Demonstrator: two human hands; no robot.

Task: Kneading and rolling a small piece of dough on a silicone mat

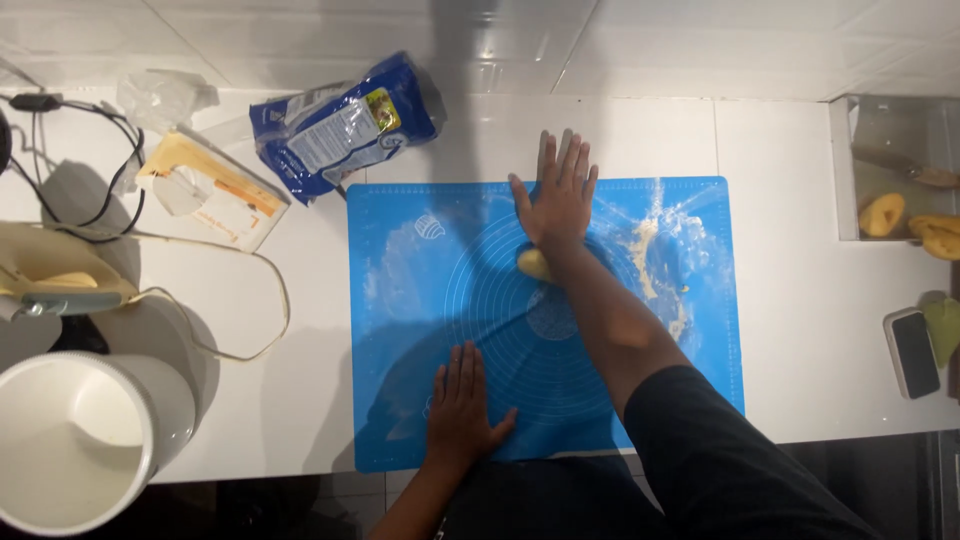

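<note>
Left hand [460, 405]: flat, palm down, fingers together pointing to 12 o'clock, thumb spread toward 3 o'clock.
Right hand [556, 200]: flat, palm down, fingers extended toward 12 o'clock.
Right arm: stretched forward from 5 o'clock, dark sleeve at the upper arm.

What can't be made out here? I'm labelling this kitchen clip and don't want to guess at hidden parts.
All in the head view:
- Dough: mostly covered by the right hand; its full shape is hidden.
- Left hand: flat on the blue mat, hiding what is under the palm.
- White bucket: cut off by the left edge.
- Yellow pieces at the right: too small to identify.
</note>
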